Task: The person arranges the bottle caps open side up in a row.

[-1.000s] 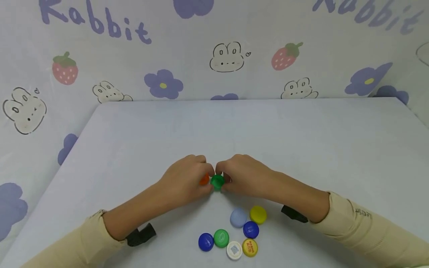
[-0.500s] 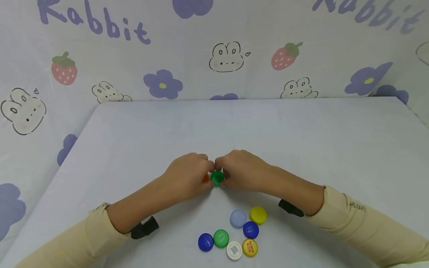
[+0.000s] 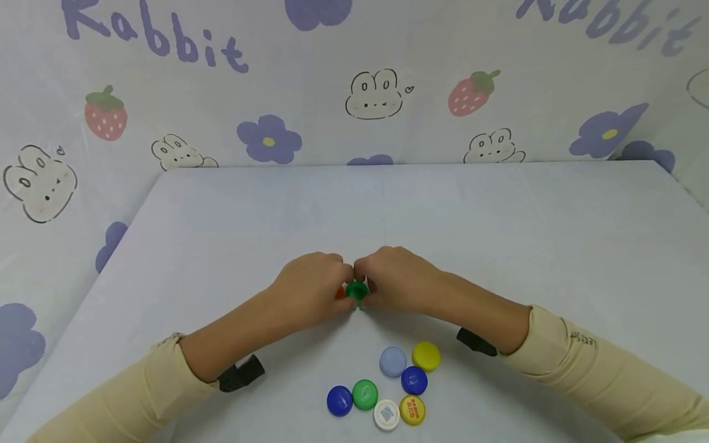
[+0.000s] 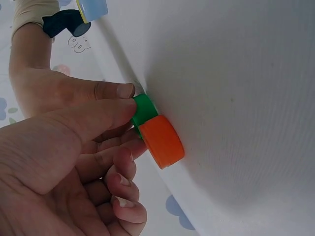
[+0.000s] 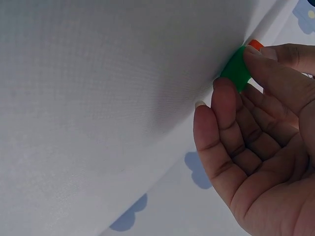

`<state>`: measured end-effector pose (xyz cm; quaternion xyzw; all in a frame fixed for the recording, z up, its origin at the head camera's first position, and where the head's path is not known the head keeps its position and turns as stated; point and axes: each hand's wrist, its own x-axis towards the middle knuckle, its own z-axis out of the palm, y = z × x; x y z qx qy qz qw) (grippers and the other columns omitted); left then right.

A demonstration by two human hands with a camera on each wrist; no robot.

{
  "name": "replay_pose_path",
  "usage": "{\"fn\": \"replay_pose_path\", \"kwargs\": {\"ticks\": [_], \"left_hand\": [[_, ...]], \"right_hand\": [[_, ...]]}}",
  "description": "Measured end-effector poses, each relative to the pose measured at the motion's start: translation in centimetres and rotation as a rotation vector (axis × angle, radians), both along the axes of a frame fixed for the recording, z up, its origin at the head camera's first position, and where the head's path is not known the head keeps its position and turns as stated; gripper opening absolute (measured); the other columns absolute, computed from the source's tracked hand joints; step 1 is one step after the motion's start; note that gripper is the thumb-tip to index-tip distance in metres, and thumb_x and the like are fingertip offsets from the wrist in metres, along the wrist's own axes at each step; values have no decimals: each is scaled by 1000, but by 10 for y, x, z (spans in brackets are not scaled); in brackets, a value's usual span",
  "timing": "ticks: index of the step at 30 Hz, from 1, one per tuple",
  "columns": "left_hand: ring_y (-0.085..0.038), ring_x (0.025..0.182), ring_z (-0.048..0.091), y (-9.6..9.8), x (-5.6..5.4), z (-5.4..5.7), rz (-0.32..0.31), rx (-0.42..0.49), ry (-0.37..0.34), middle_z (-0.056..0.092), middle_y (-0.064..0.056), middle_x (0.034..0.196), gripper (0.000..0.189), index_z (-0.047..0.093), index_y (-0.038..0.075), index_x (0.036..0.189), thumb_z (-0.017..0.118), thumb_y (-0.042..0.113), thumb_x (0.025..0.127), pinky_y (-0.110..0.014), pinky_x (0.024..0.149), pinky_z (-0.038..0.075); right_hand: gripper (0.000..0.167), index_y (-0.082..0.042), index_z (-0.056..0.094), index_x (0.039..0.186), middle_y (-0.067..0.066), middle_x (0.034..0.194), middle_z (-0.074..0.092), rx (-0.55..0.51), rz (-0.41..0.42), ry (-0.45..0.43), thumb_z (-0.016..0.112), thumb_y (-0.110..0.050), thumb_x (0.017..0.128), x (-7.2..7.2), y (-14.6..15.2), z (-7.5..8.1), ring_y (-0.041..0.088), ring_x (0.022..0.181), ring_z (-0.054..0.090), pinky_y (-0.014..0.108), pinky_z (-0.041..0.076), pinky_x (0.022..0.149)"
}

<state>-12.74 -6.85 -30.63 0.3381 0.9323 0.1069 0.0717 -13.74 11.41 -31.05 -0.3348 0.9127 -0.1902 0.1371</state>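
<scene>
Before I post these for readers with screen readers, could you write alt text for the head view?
A person's left hand and right hand pinch a green cap at a white table, an orange cap partly hidden by the left hand. Nearer the camera lie seven more caps: two dark blue, two yellow, one light blue, one green, one white.

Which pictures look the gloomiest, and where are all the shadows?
Head view: fairly even light, soft shadows on the white table below the left hand and right hand; left wrist view: a broad, fuzzy shadow beside the orange cap; right wrist view: gloomy too, the cloth greyish near the green cap.
</scene>
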Motion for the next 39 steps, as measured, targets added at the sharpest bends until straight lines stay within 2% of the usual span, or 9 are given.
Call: {"fn": "replay_pose_path", "kwargs": {"ticks": [15, 19, 23, 26, 29, 35, 39], "left_hand": [[-15, 62, 49, -4, 3, -4, -2, 4, 22, 50, 3, 67, 16, 68, 10, 80, 77, 20, 90, -26, 54, 39], [-15, 66, 53, -4, 3, -3, 10, -8, 1, 58, 0, 75, 16, 73, 8, 89, 79, 22, 89, -26, 57, 43], [-17, 77, 60, -3, 4, 1, 54, -41, -31, 69, -5, 94, 30, 76, 6, 107, 81, 28, 89, -28, 67, 51], [-19, 83, 63, -3, 6, 4, 79, -60, -44, 71, -6, 102, 37, 74, 6, 115, 82, 30, 88, -29, 72, 54], [-17, 82, 61, -2, 11, 8, 72, -38, -54, 69, -3, 98, 33, 75, 7, 112, 81, 29, 89, -28, 71, 53], [-16, 82, 62, 3, 26, 14, -21, 10, -68, 68, 0, 94, 26, 77, 9, 107, 80, 29, 90, -30, 72, 53], [-13, 79, 59, 7, 34, 16, -69, 11, -134, 68, 1, 94, 28, 77, 10, 107, 79, 32, 91, -27, 71, 51]], "right_hand": [[20, -4, 74, 101, -5, 74, 62, -11, 6, -5, 85, -12, 85, 1, 2, -3, 11, 67, 54, 21, 48, 64], [25, -3, 73, 106, -4, 75, 64, -1, -5, -37, 84, -13, 86, 0, 4, -3, 12, 69, 56, 23, 50, 67], [34, -3, 71, 116, -4, 78, 66, 38, -52, -92, 83, -16, 87, 0, 8, -2, 13, 73, 60, 25, 53, 72], [35, -4, 71, 118, -3, 79, 66, 62, -76, -95, 83, -17, 87, 2, 13, -1, 14, 74, 60, 26, 53, 72], [31, -7, 73, 115, -4, 81, 67, 74, -74, -64, 82, -19, 88, 9, 19, 5, 13, 75, 60, 25, 52, 71], [19, -9, 74, 107, -10, 76, 61, 39, -30, 30, 79, -20, 92, 34, 31, 21, 10, 72, 54, 25, 48, 67], [18, -11, 74, 103, -11, 72, 55, 49, -26, 26, 79, -24, 92, 47, 35, 25, 7, 65, 49, 24, 46, 62]]}}
